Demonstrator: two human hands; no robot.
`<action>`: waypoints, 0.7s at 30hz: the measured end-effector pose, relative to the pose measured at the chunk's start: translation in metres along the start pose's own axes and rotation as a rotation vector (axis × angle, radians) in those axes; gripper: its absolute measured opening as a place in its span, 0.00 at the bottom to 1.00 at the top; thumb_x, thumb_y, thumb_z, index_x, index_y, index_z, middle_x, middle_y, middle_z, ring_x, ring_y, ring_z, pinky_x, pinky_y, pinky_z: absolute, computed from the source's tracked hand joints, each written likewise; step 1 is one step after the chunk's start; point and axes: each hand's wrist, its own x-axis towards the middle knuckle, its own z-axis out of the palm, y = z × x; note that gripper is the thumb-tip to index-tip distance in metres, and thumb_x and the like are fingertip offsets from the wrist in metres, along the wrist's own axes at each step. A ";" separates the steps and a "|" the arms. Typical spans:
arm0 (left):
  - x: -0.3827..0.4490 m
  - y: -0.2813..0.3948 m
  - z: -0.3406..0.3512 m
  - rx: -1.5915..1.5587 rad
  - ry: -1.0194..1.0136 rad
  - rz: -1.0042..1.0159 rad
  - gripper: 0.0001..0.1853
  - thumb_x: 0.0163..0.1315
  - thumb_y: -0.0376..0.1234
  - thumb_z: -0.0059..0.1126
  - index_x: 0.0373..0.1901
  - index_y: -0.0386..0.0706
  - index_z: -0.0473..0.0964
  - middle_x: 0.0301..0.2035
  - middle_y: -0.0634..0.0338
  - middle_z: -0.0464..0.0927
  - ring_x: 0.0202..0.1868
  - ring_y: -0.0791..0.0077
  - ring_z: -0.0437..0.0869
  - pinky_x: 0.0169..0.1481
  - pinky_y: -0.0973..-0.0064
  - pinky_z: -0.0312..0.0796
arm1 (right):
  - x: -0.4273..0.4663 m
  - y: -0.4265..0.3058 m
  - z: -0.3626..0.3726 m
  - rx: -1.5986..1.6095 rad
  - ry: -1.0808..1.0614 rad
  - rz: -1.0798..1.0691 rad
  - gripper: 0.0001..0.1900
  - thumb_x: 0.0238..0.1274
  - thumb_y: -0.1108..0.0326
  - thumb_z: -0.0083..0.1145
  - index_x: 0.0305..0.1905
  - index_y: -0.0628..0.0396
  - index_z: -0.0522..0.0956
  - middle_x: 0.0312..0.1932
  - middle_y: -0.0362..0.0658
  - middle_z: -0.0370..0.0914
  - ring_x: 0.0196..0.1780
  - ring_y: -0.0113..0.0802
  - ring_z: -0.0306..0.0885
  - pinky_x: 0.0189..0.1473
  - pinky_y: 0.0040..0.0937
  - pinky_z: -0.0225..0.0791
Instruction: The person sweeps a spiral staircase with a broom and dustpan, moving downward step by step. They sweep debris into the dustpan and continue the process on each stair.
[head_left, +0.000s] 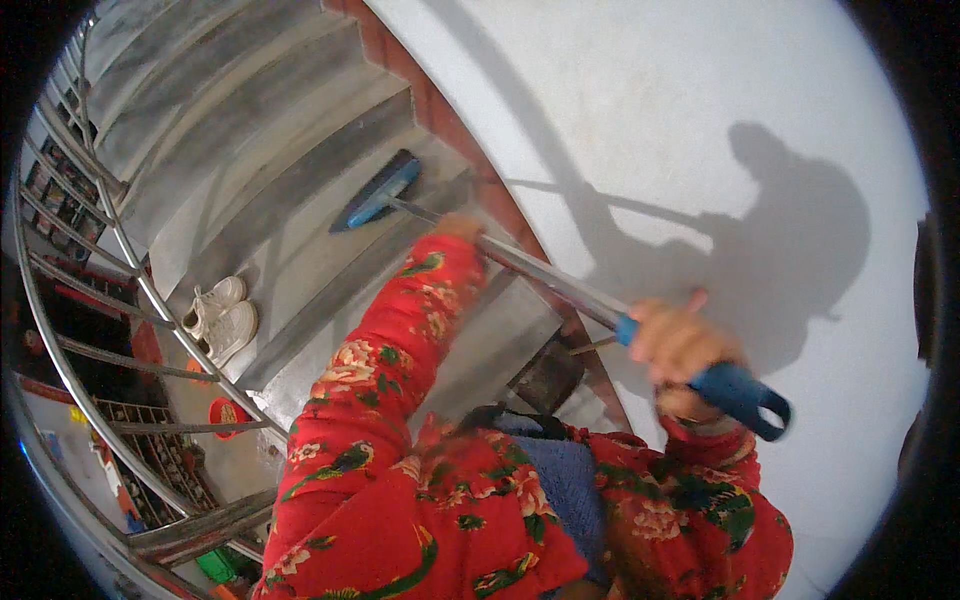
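Observation:
A broom with a blue head (384, 193) and dark bristles rests on a grey stair tread ahead of me. Its metal handle (555, 279) slants down to the right and ends in a blue plastic grip (739, 396) with a hanging hole. My left hand (459, 225) is wrapped around the lower part of the handle, partly hidden by my red floral sleeve. Higher on the shaft, my right hand (684, 341) is closed around the blue grip and looks blurred. A dark box-like object with a thin stick, possibly a dustpan (551, 373), stands below the handle against the wall side.
Curved concrete stairs (247, 120) rise to the upper left. A pair of white sneakers (223, 319) sits at the outer end of a tread, by the metal railing (142, 289). A white wall (675, 82) with a red-brown skirting (442, 105) borders the right. Below is a red basin (227, 417).

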 end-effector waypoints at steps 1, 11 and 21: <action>0.004 0.016 -0.002 -0.055 0.032 0.100 0.12 0.34 0.32 0.61 0.25 0.46 0.73 0.26 0.55 0.75 0.33 0.56 0.75 0.38 0.67 0.66 | -0.001 -0.013 -0.007 -0.060 0.024 0.009 0.10 0.39 0.70 0.59 0.25 0.49 0.67 0.22 0.36 0.69 0.31 0.33 0.71 0.47 0.42 0.58; 0.070 0.007 -0.042 0.072 0.358 -0.014 0.21 0.31 0.25 0.59 0.34 0.44 0.69 0.34 0.51 0.70 0.35 0.54 0.73 0.41 0.66 0.65 | 0.069 0.015 -0.013 -0.408 -0.012 0.175 0.05 0.44 0.75 0.52 0.26 0.54 0.68 0.25 0.41 0.69 0.33 0.36 0.70 0.41 0.39 0.63; 0.067 0.043 -0.014 0.138 -0.461 -0.169 0.13 0.35 0.34 0.60 0.28 0.48 0.75 0.29 0.54 0.76 0.33 0.58 0.76 0.34 0.68 0.69 | 0.016 0.006 -0.009 0.019 0.353 -0.028 0.08 0.34 0.76 0.57 0.22 0.55 0.68 0.21 0.42 0.69 0.27 0.34 0.69 0.41 0.40 0.59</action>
